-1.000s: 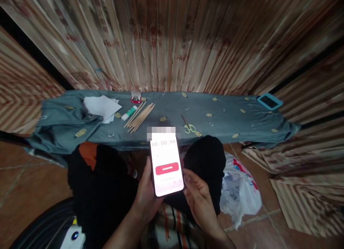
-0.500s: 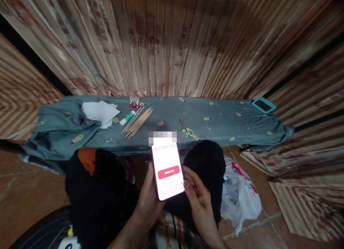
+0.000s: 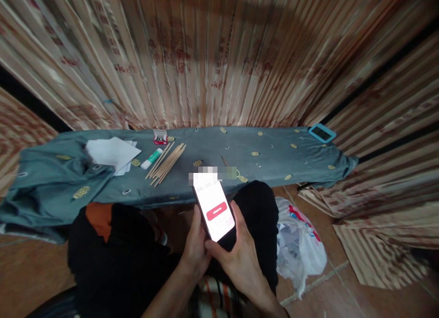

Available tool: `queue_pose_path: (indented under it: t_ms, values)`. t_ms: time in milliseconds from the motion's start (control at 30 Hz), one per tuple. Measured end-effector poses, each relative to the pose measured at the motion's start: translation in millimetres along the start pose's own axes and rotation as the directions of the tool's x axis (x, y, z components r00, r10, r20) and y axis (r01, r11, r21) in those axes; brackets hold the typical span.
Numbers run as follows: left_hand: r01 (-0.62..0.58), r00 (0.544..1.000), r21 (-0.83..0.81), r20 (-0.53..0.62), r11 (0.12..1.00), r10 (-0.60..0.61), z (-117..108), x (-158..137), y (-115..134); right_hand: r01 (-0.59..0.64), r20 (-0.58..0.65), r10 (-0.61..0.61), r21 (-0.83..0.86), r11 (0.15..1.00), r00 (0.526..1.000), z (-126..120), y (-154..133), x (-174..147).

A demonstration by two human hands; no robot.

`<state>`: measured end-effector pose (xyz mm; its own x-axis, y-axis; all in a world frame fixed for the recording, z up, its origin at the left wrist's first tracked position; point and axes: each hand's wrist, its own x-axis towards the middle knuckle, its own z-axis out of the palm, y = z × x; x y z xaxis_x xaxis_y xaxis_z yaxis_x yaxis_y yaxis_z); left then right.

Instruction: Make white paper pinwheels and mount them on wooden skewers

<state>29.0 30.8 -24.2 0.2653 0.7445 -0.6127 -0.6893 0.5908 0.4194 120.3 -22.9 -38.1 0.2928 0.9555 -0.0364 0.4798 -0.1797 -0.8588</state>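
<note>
A smartphone (image 3: 215, 217) with a bright white screen, a row of zeros and a red button is held above my lap, tilted to the left at its top. My left hand (image 3: 196, 242) wraps its left side and lower edge. On the other side, my right hand (image 3: 240, 251) grips the phone too, thumb at the bottom corner and fingers along the right edge. Beyond the phone, scissors (image 3: 224, 161) lie on the cloth, their handles partly hidden by a blurred patch. Thin wooden sticks (image 3: 167, 164) lie in a bundle to the left.
A patterned grey-green cloth (image 3: 185, 190) covers the low table. On it are white papers (image 3: 111, 153), a glue stick (image 3: 151, 159), a small red box (image 3: 160, 137) and a blue-framed device (image 3: 321, 133). A white plastic bag (image 3: 308, 249) sits on the floor at right. Striped curtains surround the table.
My right hand has shifted from the phone's right edge to around its lower right corner. The phone has tilted further left. The view has turned slightly to the right.
</note>
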Motion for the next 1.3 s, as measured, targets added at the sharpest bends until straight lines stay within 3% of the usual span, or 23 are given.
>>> queue_pose_path:
  t_ms: [200,600,800,1000,1067,1300]
  values:
    - [0.011,0.999,-0.022,0.039,1.000,-0.010,-3,12,-2,0.037,-0.040,-0.039,-0.049,0.998,0.998,1,2,9]
    - [0.019,0.997,0.014,0.077,1.000,-0.020,18,39,-2,0.009,-0.184,0.007,0.084,0.996,0.983,-5,13,34]
    - [-0.073,0.975,0.083,0.217,0.994,0.054,17,61,-11,0.020,-0.294,-0.005,0.048,0.999,0.956,-17,31,56]
    - [-0.160,0.983,0.273,0.133,0.949,0.127,-17,76,0,-0.031,-0.444,0.023,-0.011,0.999,0.896,-48,75,101]
    - [-0.149,0.982,0.325,0.159,0.934,0.101,-35,79,5,-0.066,-0.480,0.027,-0.065,0.996,0.877,-64,92,120]
    - [-0.151,0.983,0.464,-0.024,0.873,0.183,-91,91,5,-0.385,-0.553,0.176,-0.288,0.877,0.814,-130,133,187]
